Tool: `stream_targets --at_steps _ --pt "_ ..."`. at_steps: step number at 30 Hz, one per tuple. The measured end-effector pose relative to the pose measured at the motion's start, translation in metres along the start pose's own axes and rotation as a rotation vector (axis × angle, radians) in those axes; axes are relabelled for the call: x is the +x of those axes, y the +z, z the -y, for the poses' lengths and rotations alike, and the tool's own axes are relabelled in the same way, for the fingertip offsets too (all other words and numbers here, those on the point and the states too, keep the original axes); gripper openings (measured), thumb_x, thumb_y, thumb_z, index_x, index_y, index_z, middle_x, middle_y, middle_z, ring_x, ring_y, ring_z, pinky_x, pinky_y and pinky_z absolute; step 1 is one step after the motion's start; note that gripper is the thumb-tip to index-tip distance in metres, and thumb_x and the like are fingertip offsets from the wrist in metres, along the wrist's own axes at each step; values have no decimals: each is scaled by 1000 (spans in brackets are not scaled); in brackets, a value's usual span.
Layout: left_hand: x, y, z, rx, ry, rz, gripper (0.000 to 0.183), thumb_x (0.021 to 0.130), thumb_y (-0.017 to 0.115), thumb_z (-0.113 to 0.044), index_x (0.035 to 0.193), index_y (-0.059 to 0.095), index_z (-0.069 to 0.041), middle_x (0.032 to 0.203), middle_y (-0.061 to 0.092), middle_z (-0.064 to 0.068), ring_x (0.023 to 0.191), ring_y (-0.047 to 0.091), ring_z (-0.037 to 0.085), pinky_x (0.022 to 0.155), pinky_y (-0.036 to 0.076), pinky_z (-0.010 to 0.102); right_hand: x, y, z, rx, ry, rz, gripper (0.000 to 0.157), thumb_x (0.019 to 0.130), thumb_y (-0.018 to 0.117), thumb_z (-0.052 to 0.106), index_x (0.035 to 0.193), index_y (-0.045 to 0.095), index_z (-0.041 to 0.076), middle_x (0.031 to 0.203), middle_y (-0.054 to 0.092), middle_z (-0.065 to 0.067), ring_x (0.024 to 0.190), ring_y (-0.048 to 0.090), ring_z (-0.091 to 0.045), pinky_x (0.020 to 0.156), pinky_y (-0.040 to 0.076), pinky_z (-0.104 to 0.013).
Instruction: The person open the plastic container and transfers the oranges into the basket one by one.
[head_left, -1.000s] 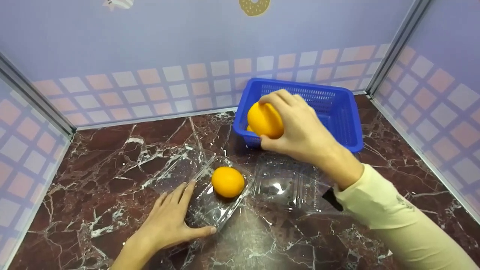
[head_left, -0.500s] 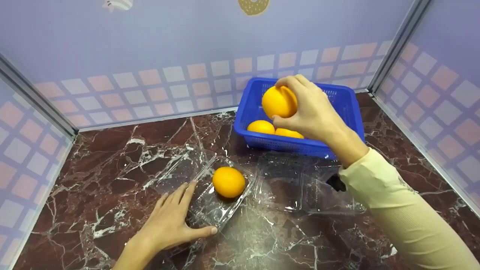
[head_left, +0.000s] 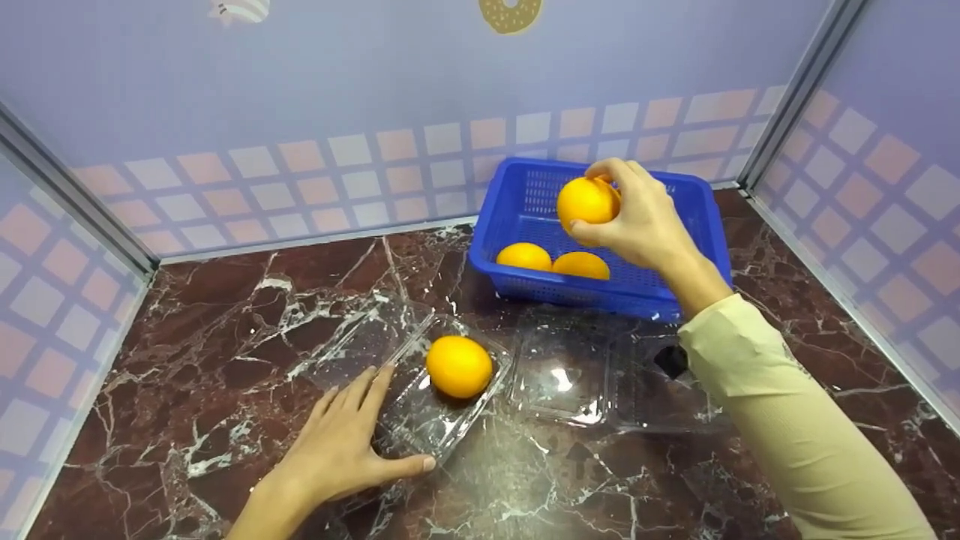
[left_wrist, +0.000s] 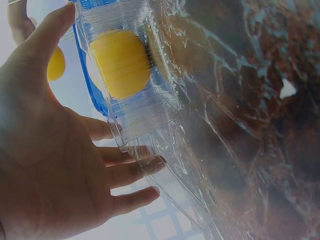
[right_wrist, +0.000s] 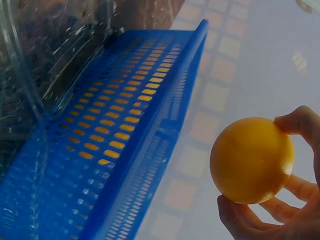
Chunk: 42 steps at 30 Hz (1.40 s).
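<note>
My right hand (head_left: 637, 214) grips an orange (head_left: 587, 204) between thumb and fingers above the blue basket (head_left: 487, 225); the right wrist view shows that orange (right_wrist: 252, 160) held up beyond the rim. Two more oranges (head_left: 523, 256) lie inside, along the basket's near wall. Another orange (head_left: 459, 367) sits in one half of an unfolded clear plastic clamshell box (head_left: 427, 427). My left hand (head_left: 341, 442) lies spread beside this box, fingertips at its fold and thumb at its near corner. In the left wrist view, its straight fingers (left_wrist: 132, 172) overlap the clear plastic.
A second unfolded clear clamshell box (head_left: 562, 375) lies in front of the basket, its right part passing under the right forearm. A small black patch (head_left: 671, 361) shows beside the sleeve. Patterned panels (head_left: 337, 97) wall in the marbled table (head_left: 225, 337) behind and at both sides.
My right hand has moved right with its orange, from the basket's left side toward its middle, uncovering two oranges in the basket. The left hand has stayed in place.
</note>
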<state>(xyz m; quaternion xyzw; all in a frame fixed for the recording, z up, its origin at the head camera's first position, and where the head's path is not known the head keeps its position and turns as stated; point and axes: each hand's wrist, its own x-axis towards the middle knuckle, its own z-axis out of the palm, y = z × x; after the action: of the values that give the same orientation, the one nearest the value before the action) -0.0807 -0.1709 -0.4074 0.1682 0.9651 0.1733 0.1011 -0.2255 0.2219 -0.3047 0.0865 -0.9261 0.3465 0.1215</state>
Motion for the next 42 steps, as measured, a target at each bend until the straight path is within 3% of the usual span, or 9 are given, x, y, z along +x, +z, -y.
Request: stream_targets --at_steps 11,23,42 --pt "-5 -1 -1 -9 -6 14 136 72 70 -90 169 22 -8 170 29 28 157 31 45 128 16 68 7 2 -19 139 117 -29 59 86 80 23 137 58 3 144 58 -22 114 63 -38 97 57 -51" --pt "-9 -5 -2 2 -14 24 136 72 71 -89 169 21 -8 170 29 28 157 31 45 128 17 68 3 2 -38 167 179 -45 60 88 83 25 137 57 3 147 58 -25 117 60 -40 100 55 -54" --pt "-10 -7 -1 1 -21 47 138 73 66 -93 170 19 -7 171 27 28 157 29 45 128 17 69 -3 6 -74 91 252 8 64 88 81 24 141 54 -1 143 57 -30 125 56 -44 106 49 -58"
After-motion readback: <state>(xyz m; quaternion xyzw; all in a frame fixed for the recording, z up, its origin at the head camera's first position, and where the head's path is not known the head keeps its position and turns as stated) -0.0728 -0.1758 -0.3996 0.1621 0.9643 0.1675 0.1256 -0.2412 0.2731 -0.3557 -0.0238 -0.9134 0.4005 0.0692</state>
